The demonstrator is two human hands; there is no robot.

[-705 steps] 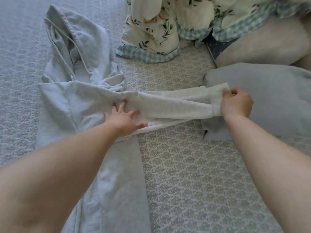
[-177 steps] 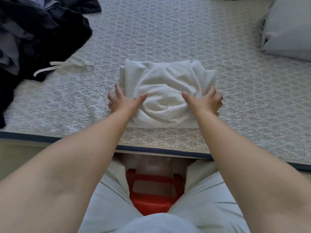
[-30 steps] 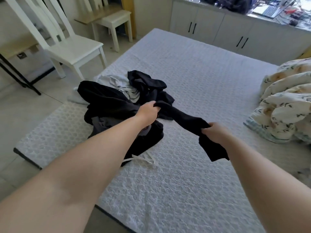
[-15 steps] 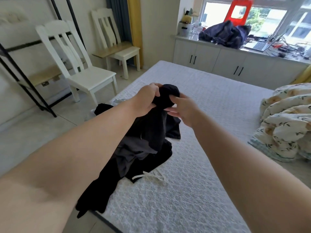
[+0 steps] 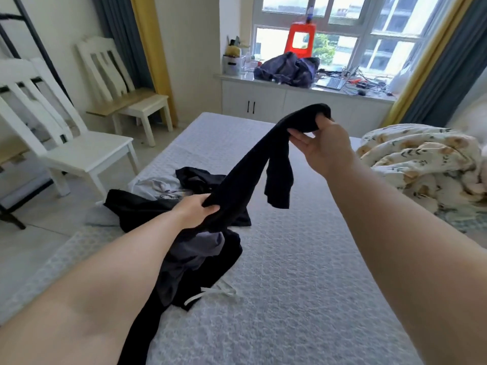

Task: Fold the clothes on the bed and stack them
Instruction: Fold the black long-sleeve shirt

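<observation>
Clothes (image 5: 184, 233) lie in a dark heap on the bed (image 5: 303, 285), near its left edge, and one black garment (image 5: 253, 169) from that heap is stretched in the air between my two hands. My right hand (image 5: 320, 143) is up high over the middle of the bed, thumb on top and fingers below, pinching the upper end of the garment; a loose end hangs down just beside my wrist. My left hand (image 5: 197, 208) is lower, over the heap, with its fingers curled round the garment where it bunches. The rest of the black cloth trails down from there and spills over the bed's edge under my left forearm. In the heap I can make out a grey piece (image 5: 195, 248) and a pale grey one (image 5: 155, 187) at the back, and a white drawstring (image 5: 210, 295) lies on the cover beside it. A floral quilt (image 5: 427, 164) is crumpled on the right side of the bed. Two white chairs (image 5: 79, 143) stand on the floor to the left. On the window counter (image 5: 303, 88) sits a dark blue bundle of cloth (image 5: 287, 68) with a red plastic stool (image 5: 300, 38) behind it.
</observation>
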